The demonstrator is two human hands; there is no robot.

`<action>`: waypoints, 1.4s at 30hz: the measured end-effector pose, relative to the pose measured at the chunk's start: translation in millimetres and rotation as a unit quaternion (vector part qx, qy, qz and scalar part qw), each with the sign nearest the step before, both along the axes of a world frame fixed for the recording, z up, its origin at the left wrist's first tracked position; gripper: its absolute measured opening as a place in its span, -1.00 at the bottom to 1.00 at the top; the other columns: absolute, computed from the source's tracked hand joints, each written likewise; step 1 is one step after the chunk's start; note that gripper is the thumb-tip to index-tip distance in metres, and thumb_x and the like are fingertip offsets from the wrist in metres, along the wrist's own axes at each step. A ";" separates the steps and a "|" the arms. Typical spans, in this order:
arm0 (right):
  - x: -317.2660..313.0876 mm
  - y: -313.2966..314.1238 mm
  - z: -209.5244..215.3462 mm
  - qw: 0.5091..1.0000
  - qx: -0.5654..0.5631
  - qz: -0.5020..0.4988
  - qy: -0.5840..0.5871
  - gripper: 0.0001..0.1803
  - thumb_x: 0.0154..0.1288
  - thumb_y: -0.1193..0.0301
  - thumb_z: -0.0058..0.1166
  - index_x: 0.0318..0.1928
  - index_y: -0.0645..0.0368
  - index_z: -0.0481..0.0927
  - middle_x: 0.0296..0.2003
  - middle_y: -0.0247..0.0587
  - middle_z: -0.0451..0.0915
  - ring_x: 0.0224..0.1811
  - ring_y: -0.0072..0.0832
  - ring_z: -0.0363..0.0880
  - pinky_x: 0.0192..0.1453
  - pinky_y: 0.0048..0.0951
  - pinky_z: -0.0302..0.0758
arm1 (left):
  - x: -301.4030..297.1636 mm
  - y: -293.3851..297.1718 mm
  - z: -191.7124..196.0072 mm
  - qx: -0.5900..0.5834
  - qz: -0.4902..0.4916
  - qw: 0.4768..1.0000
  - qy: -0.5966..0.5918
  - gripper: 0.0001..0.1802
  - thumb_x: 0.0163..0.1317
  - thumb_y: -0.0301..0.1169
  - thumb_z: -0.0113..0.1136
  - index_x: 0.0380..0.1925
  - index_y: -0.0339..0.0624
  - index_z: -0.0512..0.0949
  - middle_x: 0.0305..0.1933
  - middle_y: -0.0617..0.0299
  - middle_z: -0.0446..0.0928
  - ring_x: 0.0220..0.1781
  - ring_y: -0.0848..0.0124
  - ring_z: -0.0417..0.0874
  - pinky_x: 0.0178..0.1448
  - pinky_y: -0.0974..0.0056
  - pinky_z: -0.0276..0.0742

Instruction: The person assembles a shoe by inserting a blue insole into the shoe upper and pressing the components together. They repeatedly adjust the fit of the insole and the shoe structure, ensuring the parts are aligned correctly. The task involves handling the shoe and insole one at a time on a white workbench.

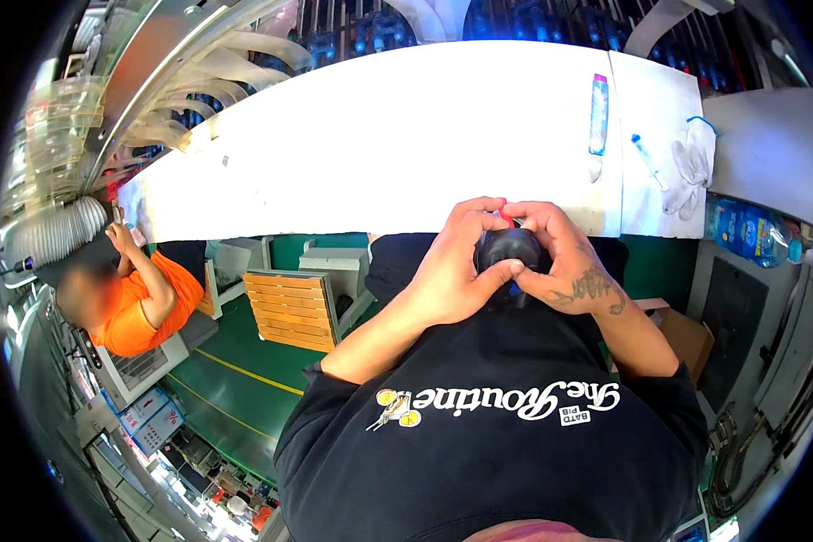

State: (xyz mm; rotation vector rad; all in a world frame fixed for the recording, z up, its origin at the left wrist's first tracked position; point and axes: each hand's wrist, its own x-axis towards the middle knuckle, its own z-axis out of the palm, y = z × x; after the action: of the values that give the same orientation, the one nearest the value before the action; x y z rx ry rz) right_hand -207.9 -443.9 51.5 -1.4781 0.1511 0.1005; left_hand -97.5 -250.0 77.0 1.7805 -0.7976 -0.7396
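Both of my hands are wrapped round a glossy black rounded object [508, 248] at the near edge of the white table [379, 135]. My left hand [461, 266] grips its left side, with the thumb lying across the front. On the other side my right hand [562, 262] holds it, thumb tip close to the left thumb. A small red part [505, 215] shows between my fingertips at the object's far end. Some blue shows just below the thumbs. The fingers cover much of the object, so its exact kind cannot be made out.
A blue and pink packet [598, 116], a blue-tipped stick [649, 161] and a white glove [694, 163] lie at the table's right. Beyond stands a blue-labelled clear bottle [752, 233]. A wooden-slatted seat [291, 309] and a person in orange [149, 303] are left.
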 end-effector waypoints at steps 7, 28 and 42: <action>4.1 -1.3 -6.1 0.997 0.063 -0.005 0.046 -0.34 0.29 0.58 0.38 0.32 0.25 0.34 0.21 -0.10 0.46 0.23 -0.42 0.62 0.33 -0.30 0.62 | 8.8 -3.4 -6.7 0.035 -0.007 0.991 0.127 -0.48 0.28 -0.58 0.51 0.16 -0.20 0.47 0.57 -0.09 0.23 0.45 0.13 0.55 0.41 0.07 0.65; -1.6 10.4 49.3 0.922 -0.213 -0.035 -0.322 -0.07 0.05 0.61 0.56 0.45 0.23 0.39 0.46 0.24 0.50 0.54 0.09 0.51 0.61 -0.07 0.48 | -2.6 16.7 50.1 -0.206 -0.001 0.940 -0.272 -0.09 -0.07 -0.42 0.66 0.36 -0.23 0.47 0.43 -0.12 0.52 0.55 -0.23 0.46 0.58 -0.18 0.42; -1.5 38.9 21.7 0.858 -0.343 -0.116 -0.363 -0.27 -0.05 0.68 0.51 0.24 0.28 0.61 0.17 0.05 0.60 0.28 0.02 0.62 0.36 -0.07 0.64 | 8.8 30.6 55.5 -0.046 0.004 0.946 -0.320 -0.15 -0.16 -0.32 0.74 0.28 0.09 0.68 0.60 -0.21 0.26 0.55 -0.24 0.37 0.48 -0.16 0.51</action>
State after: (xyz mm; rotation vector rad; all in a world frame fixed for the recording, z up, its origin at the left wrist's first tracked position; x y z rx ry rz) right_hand -209.5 -405.0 73.2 -2.0915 -0.2851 -0.7826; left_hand -88.7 -219.4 132.5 1.9530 -1.2231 -0.0922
